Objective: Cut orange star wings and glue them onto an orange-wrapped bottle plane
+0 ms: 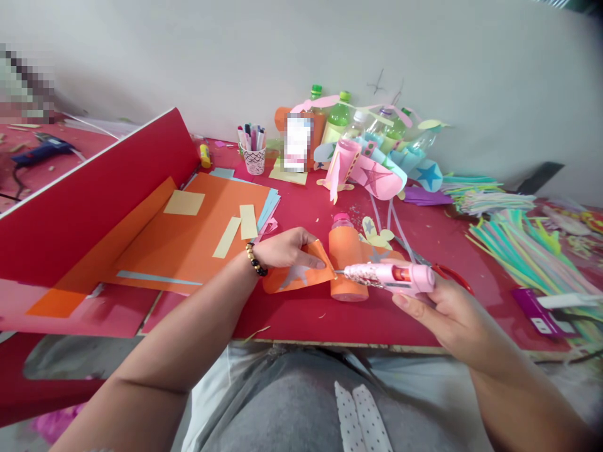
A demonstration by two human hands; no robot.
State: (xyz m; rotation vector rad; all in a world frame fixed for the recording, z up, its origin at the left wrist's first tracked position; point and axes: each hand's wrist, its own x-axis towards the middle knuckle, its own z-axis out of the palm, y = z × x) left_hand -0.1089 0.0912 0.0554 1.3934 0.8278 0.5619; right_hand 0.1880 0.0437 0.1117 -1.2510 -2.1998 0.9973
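My left hand (294,249) pinches an orange paper piece (282,280) that bears a grey star. In my right hand (440,311) is a pink glue gun (389,276), its nozzle at the right edge of that paper. Just behind the nozzle stands a small bottle (348,260) wrapped in orange paper, with a pink cap. Another orange piece (384,252) with a star sticks out from the bottle's right side, partly covered by the glue gun. A pale yellow paper shape (377,235) with a small star lies behind it.
Orange sheets (211,201) with pale yellow strips lie at left beside a red partition (108,163). A pen cup (255,157), a phone (298,141) and several decorated bottles (339,116) stand along the wall. Scissors (455,276) and pipe cleaners (522,251) are at right.
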